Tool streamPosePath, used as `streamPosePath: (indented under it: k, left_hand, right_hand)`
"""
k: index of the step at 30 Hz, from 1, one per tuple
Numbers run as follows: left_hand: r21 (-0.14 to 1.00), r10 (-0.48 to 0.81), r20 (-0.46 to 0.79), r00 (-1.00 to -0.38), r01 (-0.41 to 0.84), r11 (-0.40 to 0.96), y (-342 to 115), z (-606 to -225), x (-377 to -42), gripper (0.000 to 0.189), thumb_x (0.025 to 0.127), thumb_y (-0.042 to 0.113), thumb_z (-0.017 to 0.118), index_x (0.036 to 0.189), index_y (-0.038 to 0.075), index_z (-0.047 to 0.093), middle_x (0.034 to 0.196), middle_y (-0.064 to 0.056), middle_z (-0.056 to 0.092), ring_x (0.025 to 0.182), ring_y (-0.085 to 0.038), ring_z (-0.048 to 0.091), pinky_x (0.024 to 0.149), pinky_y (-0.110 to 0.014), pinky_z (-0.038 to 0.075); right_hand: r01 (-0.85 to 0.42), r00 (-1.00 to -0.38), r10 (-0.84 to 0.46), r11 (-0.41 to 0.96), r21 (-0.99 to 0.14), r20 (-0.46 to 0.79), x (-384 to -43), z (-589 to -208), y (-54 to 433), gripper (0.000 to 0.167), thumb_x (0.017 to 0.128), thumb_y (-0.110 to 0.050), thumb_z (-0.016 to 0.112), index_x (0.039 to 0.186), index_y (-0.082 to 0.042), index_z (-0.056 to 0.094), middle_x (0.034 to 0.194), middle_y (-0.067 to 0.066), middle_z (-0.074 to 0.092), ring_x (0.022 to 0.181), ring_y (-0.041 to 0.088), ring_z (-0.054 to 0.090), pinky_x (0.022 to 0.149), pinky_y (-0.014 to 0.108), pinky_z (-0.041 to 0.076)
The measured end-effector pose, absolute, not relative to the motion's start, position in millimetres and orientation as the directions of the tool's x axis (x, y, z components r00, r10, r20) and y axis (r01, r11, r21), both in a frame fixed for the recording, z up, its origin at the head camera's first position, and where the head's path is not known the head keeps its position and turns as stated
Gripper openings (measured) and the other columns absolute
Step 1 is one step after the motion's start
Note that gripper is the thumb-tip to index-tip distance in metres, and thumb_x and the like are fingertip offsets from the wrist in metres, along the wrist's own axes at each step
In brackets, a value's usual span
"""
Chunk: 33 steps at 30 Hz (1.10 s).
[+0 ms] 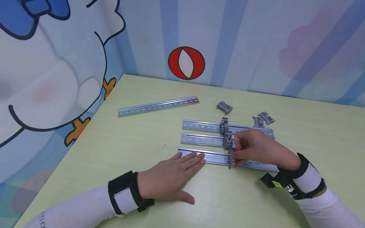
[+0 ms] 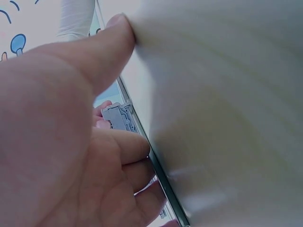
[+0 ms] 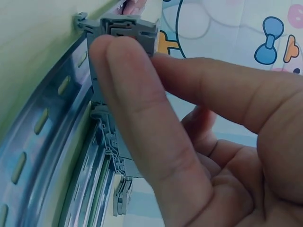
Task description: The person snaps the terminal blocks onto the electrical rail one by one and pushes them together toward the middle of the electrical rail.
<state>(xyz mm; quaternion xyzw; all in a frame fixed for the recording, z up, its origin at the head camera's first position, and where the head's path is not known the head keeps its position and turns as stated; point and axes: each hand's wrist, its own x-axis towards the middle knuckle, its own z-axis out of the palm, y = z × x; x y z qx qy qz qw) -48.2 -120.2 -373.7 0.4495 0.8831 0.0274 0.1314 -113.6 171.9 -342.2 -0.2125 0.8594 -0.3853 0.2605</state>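
My right hand [image 1: 256,145] pinches a thin grey terminal block [image 1: 231,159] between thumb and fingers, on the nearest slotted metal DIN rail [image 1: 214,157]. In the right wrist view, fingertips cover part of that terminal block [image 3: 128,26], which stands upright across the rail [image 3: 41,120]. Flat on the left part of the same rail, my left hand [image 1: 171,177] rests with straight fingers, its thumb out over the table. Grey terminal blocks also stand on the middle rail [image 1: 202,139] and the back rail [image 1: 201,125], lined up behind the pinched one. Whether the pinched block is clipped on cannot be seen.
A separate DIN rail [image 1: 156,106] with a reddish right end lies at the back left of the pale yellow table [image 1: 137,142]. Loose terminal blocks [image 1: 224,107] lie behind the rails, with two more [image 1: 266,117] further right. A printed wall [image 1: 242,47] borders the back.
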Motion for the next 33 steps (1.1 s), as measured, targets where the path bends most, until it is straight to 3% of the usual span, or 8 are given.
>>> streamPosePath:
  k: [11, 18, 23, 27, 30, 33]
  left_hand:
    - [0.168, 0.790, -0.230, -0.568, 0.776, 0.608, -118.1, -372.9, -48.0, 0.099, 0.086, 0.070, 0.051, 0.157, 0.013, 0.014, 0.164, -0.002, 0.008, 0.150, -0.020, 0.009, 0.119, -0.044, 0.018]
    - [0.154, 0.793, -0.221, -0.567, 0.783, 0.603, -118.6, -372.9, -47.8, 0.099, 0.086, 0.070, 0.050, 0.157, 0.011, 0.013, 0.164, -0.003, 0.008, 0.150, -0.021, 0.009, 0.119, -0.044, 0.018]
    - [0.163, 0.791, -0.231, -0.567, 0.779, 0.606, -118.0, -371.7, -47.8, 0.099, 0.086, 0.070, 0.051, 0.157, 0.012, 0.013, 0.164, -0.002, 0.008, 0.150, -0.020, 0.008, 0.119, -0.044, 0.018]
    - [0.172, 0.789, -0.240, -0.565, 0.775, 0.608, -117.7, -371.6, -48.0, 0.099, 0.086, 0.070, 0.050, 0.157, 0.013, 0.013, 0.164, -0.001, 0.007, 0.150, -0.019, 0.007, 0.119, -0.044, 0.016]
    - [0.171, 0.790, -0.241, -0.564, 0.776, 0.607, -117.6, -372.0, -48.1, 0.099, 0.086, 0.070, 0.050, 0.157, 0.013, 0.012, 0.164, -0.001, 0.006, 0.151, -0.019, 0.007, 0.119, -0.044, 0.016]
    - [0.168, 0.789, -0.240, -0.566, 0.776, 0.608, -117.4, -371.9, -47.7, 0.099, 0.086, 0.070, 0.050, 0.157, 0.013, 0.012, 0.164, -0.001, 0.006, 0.151, -0.019, 0.007, 0.119, -0.045, 0.016]
  right_hand:
    - [-0.198, -0.790, -0.560, 0.617, -0.762, -0.249, -117.1, -334.3, 185.3, 0.024, 0.089, -0.019, 0.071, 0.084, -0.004, 0.053, 0.079, 0.003, 0.072, 0.072, 0.020, 0.072, 0.067, 0.032, 0.059]
    - [-0.242, -0.888, -0.440, 0.695, -0.677, -0.135, -126.2, -318.8, 210.3, 0.012, 0.094, -0.017, 0.066, 0.094, -0.006, 0.060, 0.093, 0.007, 0.072, 0.077, 0.019, 0.070, 0.067, 0.032, 0.058]
    - [-0.242, -0.933, -0.352, 0.757, -0.607, -0.067, -132.0, -311.7, 232.2, 0.023, 0.094, -0.031, 0.066, 0.106, -0.012, 0.066, 0.104, 0.007, 0.070, 0.084, 0.020, 0.070, 0.071, 0.030, 0.056]
    - [-0.242, -0.959, -0.283, 0.818, -0.522, 0.002, -139.8, -314.1, 246.0, 0.032, 0.095, -0.034, 0.063, 0.114, -0.009, 0.067, 0.110, 0.012, 0.069, 0.098, 0.030, 0.067, 0.080, 0.043, 0.054]
    - [-0.249, -0.964, -0.262, 0.853, -0.458, 0.037, -147.1, -322.9, 253.8, 0.034, 0.098, -0.026, 0.058, 0.122, -0.002, 0.064, 0.118, 0.023, 0.065, 0.104, 0.042, 0.064, 0.082, 0.056, 0.051]
    - [-0.259, -0.958, -0.287, 0.879, -0.400, -0.010, -155.2, -334.7, 258.4, 0.035, 0.100, -0.014, 0.052, 0.130, 0.005, 0.057, 0.126, 0.033, 0.057, 0.104, 0.048, 0.061, 0.076, 0.055, 0.052]
